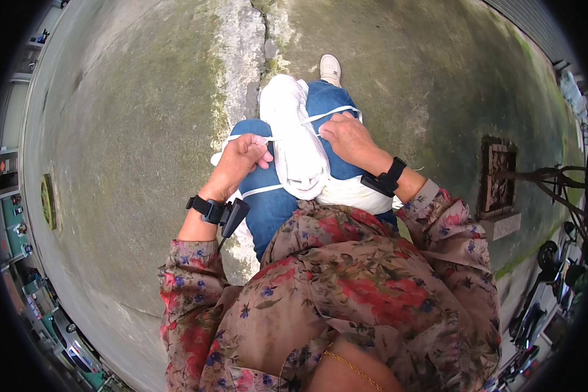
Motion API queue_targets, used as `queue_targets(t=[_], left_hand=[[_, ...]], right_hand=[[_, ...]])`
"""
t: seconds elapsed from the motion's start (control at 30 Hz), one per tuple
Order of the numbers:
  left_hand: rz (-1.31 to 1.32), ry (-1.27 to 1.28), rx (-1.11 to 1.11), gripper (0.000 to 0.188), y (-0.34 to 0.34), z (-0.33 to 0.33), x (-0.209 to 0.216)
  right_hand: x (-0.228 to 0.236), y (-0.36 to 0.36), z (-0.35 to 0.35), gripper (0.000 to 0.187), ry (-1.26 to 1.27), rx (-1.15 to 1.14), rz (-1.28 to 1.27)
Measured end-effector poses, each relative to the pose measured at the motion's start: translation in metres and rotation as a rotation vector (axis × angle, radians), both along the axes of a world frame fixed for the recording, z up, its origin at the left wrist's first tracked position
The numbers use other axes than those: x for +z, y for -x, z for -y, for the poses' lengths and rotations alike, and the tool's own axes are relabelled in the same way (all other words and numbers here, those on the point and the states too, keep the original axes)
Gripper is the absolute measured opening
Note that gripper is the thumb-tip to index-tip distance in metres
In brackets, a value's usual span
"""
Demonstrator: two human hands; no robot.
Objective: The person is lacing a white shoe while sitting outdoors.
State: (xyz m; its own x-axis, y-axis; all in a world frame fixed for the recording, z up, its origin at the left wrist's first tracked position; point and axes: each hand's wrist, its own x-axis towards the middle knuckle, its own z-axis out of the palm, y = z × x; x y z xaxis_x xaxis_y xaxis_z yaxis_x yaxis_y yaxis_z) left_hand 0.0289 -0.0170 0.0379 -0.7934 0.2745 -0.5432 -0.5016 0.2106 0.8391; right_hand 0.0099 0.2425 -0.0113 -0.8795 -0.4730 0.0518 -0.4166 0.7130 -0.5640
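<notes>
Across my lap, between my blue-trousered knees, lies a long bundle of folded white cloth (286, 124). Narrow white tape (333, 112) runs from it over both thighs. My left hand (245, 154), above the left knee, pinches a short stretch of white tape beside the bundle. On the other side, my right hand (350, 138) is closed with thumb and forefinger together at a white tape by the bundle's right edge. More white fabric (354, 193) is bunched beneath, close to my waist. What the bundle is when unfolded cannot be made out.
Around me spreads a mossy concrete floor (130, 130) with a crack running ahead. A brick-edged planter (498, 176) with a bare-stemmed plant stands to the right. Parked motorbikes (545, 287) line the lower right, and a parked vehicle (72, 336) is at lower left.
</notes>
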Motion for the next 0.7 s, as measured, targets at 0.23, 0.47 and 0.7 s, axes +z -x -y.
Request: queue_targets(t=[0.23,0.47,0.7], left_hand=[[-0.864,0.561,-0.108,0.005,-0.005,-0.017,-0.031],[-0.937,0.811,-0.166,0.006,-0.007,-0.024,-0.035],[-1.017,0.965,-0.329,0.006,0.004,-0.032,-0.014]], right_hand=[[-0.002,-0.004,0.020,0.010,-0.066,-0.081,-0.093],[0.006,0.002,0.027,0.004,-0.249,0.180,-0.390],[0.016,0.002,0.024,0.013,-0.163,-0.068,-0.263]])
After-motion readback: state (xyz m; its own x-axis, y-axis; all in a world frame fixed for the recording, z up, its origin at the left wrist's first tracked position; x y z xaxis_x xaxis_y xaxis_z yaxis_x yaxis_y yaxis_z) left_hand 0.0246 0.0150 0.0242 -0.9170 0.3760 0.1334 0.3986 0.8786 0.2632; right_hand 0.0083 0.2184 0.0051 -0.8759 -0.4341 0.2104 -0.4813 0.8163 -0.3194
